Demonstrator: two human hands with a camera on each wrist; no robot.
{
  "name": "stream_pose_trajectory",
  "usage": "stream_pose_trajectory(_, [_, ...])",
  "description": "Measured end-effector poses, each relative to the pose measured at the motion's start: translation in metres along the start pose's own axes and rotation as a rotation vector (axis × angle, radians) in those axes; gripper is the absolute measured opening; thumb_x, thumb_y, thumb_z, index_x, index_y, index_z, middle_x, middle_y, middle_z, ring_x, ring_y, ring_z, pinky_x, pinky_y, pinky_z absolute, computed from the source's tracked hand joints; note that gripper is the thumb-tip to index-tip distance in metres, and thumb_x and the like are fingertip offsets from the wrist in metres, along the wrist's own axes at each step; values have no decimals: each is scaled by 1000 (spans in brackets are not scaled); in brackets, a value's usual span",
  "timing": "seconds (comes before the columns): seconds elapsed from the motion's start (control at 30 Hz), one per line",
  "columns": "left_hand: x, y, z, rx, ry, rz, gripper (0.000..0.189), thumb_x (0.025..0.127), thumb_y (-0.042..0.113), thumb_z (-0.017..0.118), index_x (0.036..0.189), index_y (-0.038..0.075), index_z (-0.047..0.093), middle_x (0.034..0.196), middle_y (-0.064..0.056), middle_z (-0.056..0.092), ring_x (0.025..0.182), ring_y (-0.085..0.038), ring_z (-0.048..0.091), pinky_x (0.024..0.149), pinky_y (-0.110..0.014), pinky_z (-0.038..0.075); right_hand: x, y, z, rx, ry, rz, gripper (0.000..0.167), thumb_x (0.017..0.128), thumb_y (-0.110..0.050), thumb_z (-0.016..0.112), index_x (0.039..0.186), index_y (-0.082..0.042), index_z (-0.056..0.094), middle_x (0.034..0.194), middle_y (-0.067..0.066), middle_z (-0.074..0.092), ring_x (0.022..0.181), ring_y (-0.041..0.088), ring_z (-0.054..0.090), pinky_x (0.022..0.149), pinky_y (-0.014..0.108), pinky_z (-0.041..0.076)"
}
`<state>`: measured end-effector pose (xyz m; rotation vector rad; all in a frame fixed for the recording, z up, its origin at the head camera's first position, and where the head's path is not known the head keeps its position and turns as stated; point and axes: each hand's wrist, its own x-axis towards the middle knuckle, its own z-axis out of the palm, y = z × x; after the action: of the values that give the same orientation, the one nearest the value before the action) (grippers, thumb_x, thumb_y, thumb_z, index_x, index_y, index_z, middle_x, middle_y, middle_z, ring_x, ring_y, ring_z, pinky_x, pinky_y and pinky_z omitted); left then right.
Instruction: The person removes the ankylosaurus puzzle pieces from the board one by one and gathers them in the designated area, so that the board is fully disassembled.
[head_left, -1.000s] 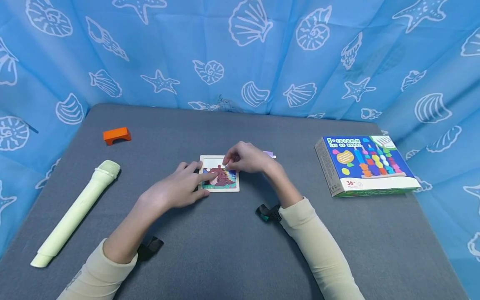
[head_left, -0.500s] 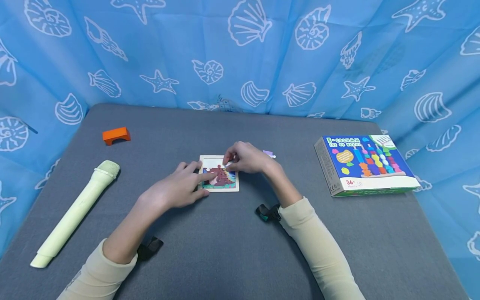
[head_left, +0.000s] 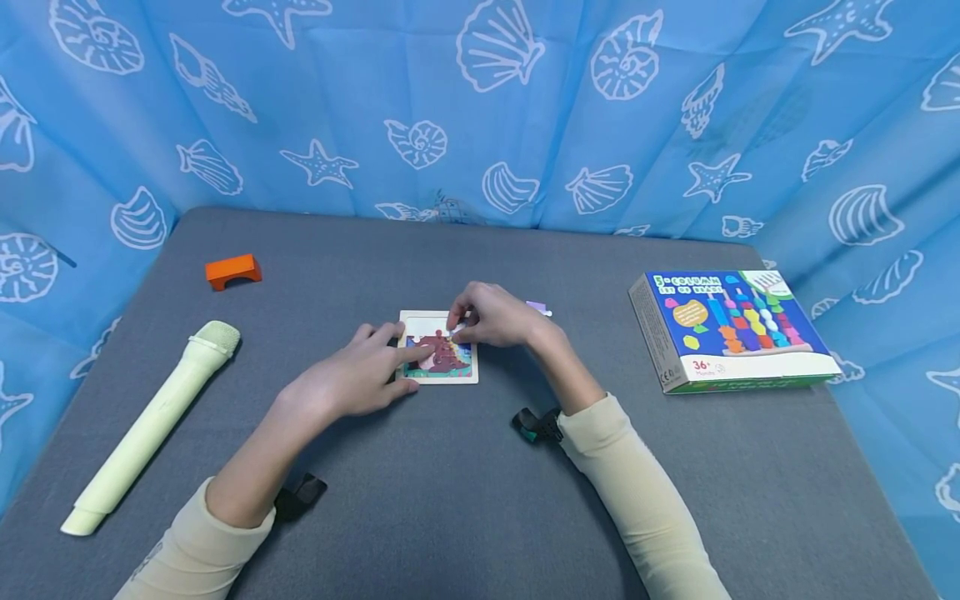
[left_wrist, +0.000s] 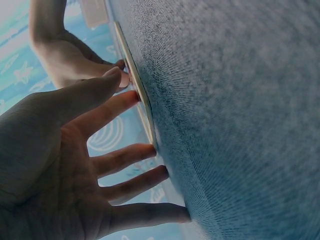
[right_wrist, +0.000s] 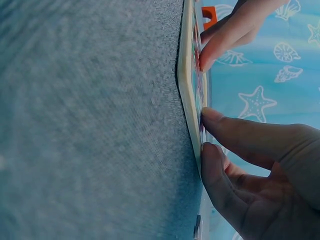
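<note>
A small jigsaw puzzle board [head_left: 450, 380] with a pale frame lies mid-table; its picture has a brown animal in the lower part, and a whitish strip shows at the top. My left hand [head_left: 348, 371] spreads over the board's left side, fingers fairly straight, one fingertip resting on the picture. At the upper right of the board, my right hand [head_left: 498, 317] pinches a small puzzle piece [head_left: 456, 331] between thumb and finger, mostly hidden by them. In the right wrist view, thumb and fingertip [right_wrist: 212, 114] touch the face of the board, seen edge-on [right_wrist: 186, 75].
A purple puzzle piece [head_left: 539, 308] lies just behind my right hand. Farther off are an orange arched block [head_left: 233, 268] at back left, a pale green microphone [head_left: 153, 425] at left, and a bead-set box [head_left: 738, 329] at right. A shell-patterned blue curtain [head_left: 480, 108] hangs behind the table.
Almost nothing differs. The right hand's fingertips shift very slightly over the same spot on the board; the left hand stays put.
</note>
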<state>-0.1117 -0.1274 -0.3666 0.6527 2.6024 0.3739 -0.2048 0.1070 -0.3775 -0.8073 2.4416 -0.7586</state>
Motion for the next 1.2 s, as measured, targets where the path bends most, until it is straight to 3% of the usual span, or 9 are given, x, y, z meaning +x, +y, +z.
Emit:
stream_pose_trajectory(0.3, [1,1,0,4,-8,-8,56,110,38,66,163,29,51,172,-25,38,146,-50,45,113,-68,48,0,3,0,5,0,-14,4,96,-8,81,100,-6,80,104,8,73,89,15,67,78,24,53])
stream_pose_trajectory(0.57, [15,-21,21,10,32,5,57,108,48,66,162,38,51,171,-21,40,143,-48,46,108,-70,49,-3,2,0,4,-27,-3,16,97,-8,80,113,-8,80,118,11,64,96,18,63,83,28,52])
stream_pose_trajectory(0.83, [1,1,0,6,-4,-9,56,110,38,66,163,29,52,172,-24,39,145,-49,46,113,-68,48,-3,2,0,-18,-42,1,15,98,-9,79,113,-9,78,118,11,60,102,22,57,85,30,48])
stream_pose_trajectory(1.03, [1,0,1,9,-5,-3,56,110,36,66,163,27,52,172,-26,39,145,-49,46,113,-68,48,-4,0,-1,-18,-23,-9,16,97,-8,80,112,-10,78,118,10,63,98,20,62,85,30,52])
stream_pose_trajectory(1.2, [2,-1,3,9,-4,-4,55,110,36,66,163,27,52,171,-25,39,145,-50,45,113,-68,48,-5,1,-4,12,26,-12,25,96,-4,80,121,-9,77,115,10,72,99,21,68,88,34,58])
